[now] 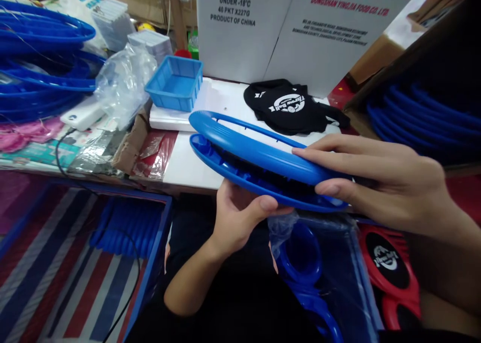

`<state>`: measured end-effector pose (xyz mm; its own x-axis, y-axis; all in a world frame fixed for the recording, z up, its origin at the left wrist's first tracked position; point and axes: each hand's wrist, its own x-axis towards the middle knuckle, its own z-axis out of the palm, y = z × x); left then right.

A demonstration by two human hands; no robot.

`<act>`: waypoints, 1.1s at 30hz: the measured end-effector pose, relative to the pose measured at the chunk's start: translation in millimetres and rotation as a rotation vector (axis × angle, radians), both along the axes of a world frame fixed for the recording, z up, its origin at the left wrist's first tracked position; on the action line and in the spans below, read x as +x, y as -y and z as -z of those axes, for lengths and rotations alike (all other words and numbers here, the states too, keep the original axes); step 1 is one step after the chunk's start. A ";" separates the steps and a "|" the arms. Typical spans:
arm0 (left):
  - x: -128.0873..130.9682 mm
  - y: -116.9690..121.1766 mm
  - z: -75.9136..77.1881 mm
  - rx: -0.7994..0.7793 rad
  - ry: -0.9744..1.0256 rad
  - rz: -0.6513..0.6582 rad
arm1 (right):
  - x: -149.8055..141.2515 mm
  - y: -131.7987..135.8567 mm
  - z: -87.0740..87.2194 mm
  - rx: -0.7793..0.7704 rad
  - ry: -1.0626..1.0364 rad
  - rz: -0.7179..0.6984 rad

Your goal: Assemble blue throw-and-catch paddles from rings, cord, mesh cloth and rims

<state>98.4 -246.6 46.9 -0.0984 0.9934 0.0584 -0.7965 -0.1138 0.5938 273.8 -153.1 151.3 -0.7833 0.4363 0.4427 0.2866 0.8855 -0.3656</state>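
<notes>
Two blue plastic ring halves are held one over the other above the white tabletop. The upper ring half (259, 147) is smooth outside and lies in the fingers of my right hand (394, 178), thumb at its near rim. My left hand (244, 215) grips the lower ring half (233, 173) from below, thumb along its edge. Small pegs show inside the lower half. A gap parts the halves along the near side, widest at the left, with something dark between them. Behind them lies a pile of black fabric discs (287, 105) with white "Throw Ball" print.
A small blue bin (175, 85) stands behind on a white slab. Blue rings are stacked at the left (41, 67) and in a carton (424, 117) at the right. A striped-lined crate (86, 263) sits below left. Red paddles (394, 268) lie below right. A white carton (263, 37) stands behind.
</notes>
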 end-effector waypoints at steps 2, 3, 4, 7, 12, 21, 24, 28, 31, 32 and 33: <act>-0.6 3.6 2.2 0.002 0.002 0.008 | -0.8 4.7 -4.8 -0.023 0.012 0.010; -0.9 5.1 2.5 0.001 0.000 0.012 | -0.9 6.8 -6.5 -0.032 0.019 0.011; -1.0 6.5 2.2 -0.001 -0.003 0.017 | -1.1 8.8 -7.8 -0.042 0.027 0.011; 1.1 9.6 -0.1 -0.015 -0.025 0.028 | -3.5 15.4 -9.5 -0.066 0.053 0.045; 14.0 12.4 -0.2 -0.002 -0.082 -0.036 | -15.6 25.4 -7.0 -0.001 0.084 0.140; 27.2 15.7 -2.7 -0.009 -0.072 -0.024 | -7.3 33.1 -5.3 -0.124 0.200 -0.017; 27.4 16.2 -5.6 -0.021 -0.056 -0.001 | -0.7 31.7 -6.9 -0.164 0.206 -0.055; 27.4 15.9 -7.4 -0.040 -0.057 0.040 | 4.1 30.8 -5.5 -0.214 0.138 -0.023; 27.1 15.0 -8.6 -0.028 -0.066 0.036 | 5.3 31.6 -4.2 -0.248 0.068 0.003; 26.9 14.6 -9.1 -0.022 -0.071 0.029 | 5.3 32.0 -4.0 -0.255 0.058 0.008; 26.6 14.2 -9.4 -0.017 -0.076 0.020 | 5.1 32.4 -3.8 -0.255 0.050 0.013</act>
